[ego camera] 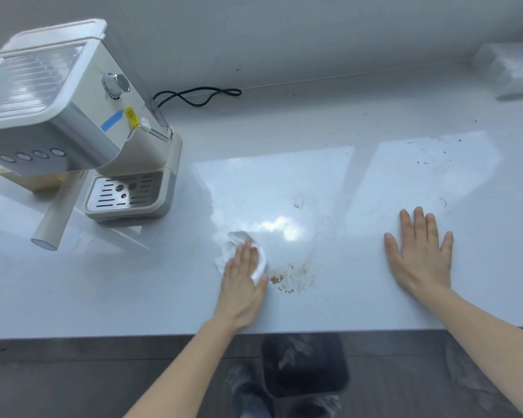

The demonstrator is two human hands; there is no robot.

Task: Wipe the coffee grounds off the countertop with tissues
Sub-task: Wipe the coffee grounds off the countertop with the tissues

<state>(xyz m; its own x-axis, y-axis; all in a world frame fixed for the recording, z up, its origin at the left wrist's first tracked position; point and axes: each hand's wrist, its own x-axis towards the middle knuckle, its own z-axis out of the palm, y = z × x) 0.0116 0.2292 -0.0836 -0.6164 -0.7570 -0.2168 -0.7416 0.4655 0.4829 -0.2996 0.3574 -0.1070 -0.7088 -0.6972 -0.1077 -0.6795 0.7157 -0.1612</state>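
Countertop (329, 176): white and glossy, filling the middle of the frame, with bright window reflections.
Coffee grounds (290, 277): a brown smear and crumbs at lower centre, just right of the left hand. A faint trail runs up from it to a small mark at centre, and dark specks dot the upper right.
Tissue (231, 247): white and crumpled, lying on the countertop left of the smear.
Left hand (242, 276): lies flat on the tissue, fingers straight and close together, pressing it down rather than pinching it.
Right hand (420, 251): fingers spread, palm flat on bare countertop at right, well apart from the grounds.
Coffee machine (73, 116): cream and steel, at upper left, with a round dial (117, 82), a slotted drip tray (127, 194) and a long pale handle (55, 218) pointing to the lower left.
Cord (197, 95): black, looped against the back wall.
Tissue pack (507, 70): blurred, in the upper right corner.
Bin (305, 366): dark, on the floor below the counter edge, with crumpled tissue inside.
Labels: a strip of blue tape (111, 120) and a yellow tag (132, 117) on the machine's side; the tag's print is too small to read.
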